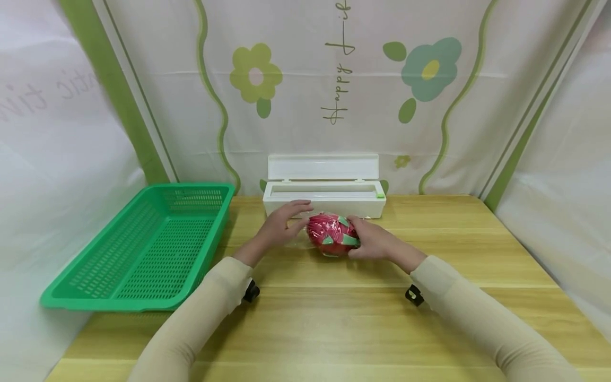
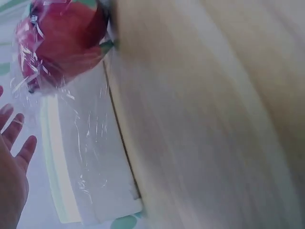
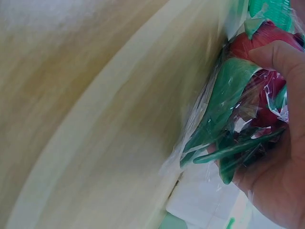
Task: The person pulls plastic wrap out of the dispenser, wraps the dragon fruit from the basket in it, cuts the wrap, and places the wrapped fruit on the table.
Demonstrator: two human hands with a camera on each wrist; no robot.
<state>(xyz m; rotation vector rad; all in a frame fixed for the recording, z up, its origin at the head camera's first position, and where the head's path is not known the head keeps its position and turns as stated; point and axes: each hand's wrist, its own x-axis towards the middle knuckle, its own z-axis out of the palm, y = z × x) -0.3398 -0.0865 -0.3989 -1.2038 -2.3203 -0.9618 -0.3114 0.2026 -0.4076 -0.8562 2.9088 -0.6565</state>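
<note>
A red dragon fruit (image 1: 329, 233) with green scales is covered in clear plastic wrap (image 2: 90, 138), above the table in front of a white box. My right hand (image 1: 374, 239) grips its right end; in the right wrist view the thumb (image 3: 276, 55) lies along the wrapped fruit. On the other side, my left hand (image 1: 279, 225) has its fingers spread beside loose wrap at the fruit's left end. The left wrist view shows those fingers (image 2: 13, 131) apart from the fruit; whether they touch the film I cannot tell.
Behind the fruit stands the white cling film dispenser box (image 1: 324, 206), its lid (image 1: 323, 167) raised, with a green piece (image 1: 380, 196) at its right end. A green perforated plastic basket (image 1: 210, 260) sits at the left of the wooden table (image 1: 334, 329). A patterned curtain (image 1: 305, 122) hangs behind.
</note>
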